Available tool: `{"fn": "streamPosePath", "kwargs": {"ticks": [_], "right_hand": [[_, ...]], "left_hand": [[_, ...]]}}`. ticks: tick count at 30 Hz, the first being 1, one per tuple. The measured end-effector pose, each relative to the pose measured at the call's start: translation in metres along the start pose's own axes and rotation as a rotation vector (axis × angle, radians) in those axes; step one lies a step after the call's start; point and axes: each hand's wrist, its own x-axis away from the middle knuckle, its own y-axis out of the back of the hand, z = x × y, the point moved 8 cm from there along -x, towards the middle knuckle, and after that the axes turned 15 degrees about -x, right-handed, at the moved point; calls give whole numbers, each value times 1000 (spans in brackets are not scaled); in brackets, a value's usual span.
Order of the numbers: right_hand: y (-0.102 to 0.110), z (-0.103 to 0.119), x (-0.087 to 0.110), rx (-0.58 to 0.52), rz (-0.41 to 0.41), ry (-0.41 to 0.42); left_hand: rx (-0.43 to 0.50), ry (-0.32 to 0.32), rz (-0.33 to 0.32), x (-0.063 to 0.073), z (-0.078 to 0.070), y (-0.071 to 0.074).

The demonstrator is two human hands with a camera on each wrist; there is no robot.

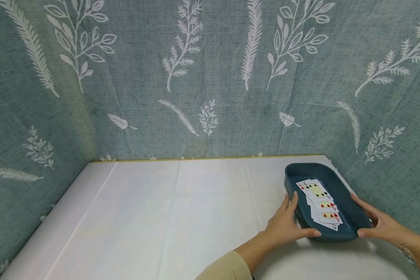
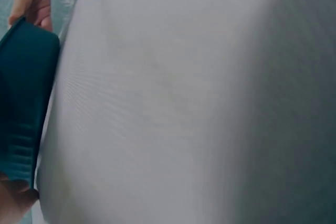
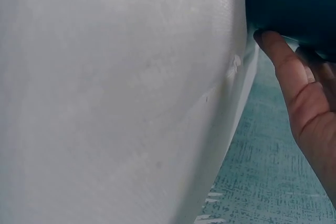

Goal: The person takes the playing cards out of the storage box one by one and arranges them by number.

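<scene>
A dark teal plastic tub (image 1: 350,202) with rounded corners sits at the right of the white table. Inside it lies a fanned, overlapping pile of playing cards (image 1: 318,200), face up, with fours and a five showing. My left hand (image 1: 283,223) grips the tub's left side, thumb along the near rim and fingers on the side wall. At the near right corner my right hand (image 1: 385,225) holds the tub, thumb at the front and fingers along the right wall. The right wrist view shows the right hand's fingers (image 3: 294,72) against the tub's underside edge.
The white-covered table (image 1: 154,210) stretches away to the left. A green leaf-patterned cloth (image 1: 210,77) rises behind it and along both sides. On the right, the cloth wall stands close to the tub and my right hand.
</scene>
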Motion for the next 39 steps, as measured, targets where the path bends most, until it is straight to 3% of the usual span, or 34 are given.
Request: {"fn": "streamPosePath", "kwargs": {"ticks": [6, 16, 23, 39], "right_hand": [[3, -9, 0, -21, -13, -135], [-5, -13, 6, -205, 47, -147], [-12, 1, 0, -82, -4, -67], [-17, 13, -13, -29, -34, -114]], "left_hand": [[23, 13, 36, -2, 2, -3], [135, 80, -1, 0, 8, -4], [268, 98, -7, 0, 15, 1], [435, 74, -43, -4, 27, 6]]}}
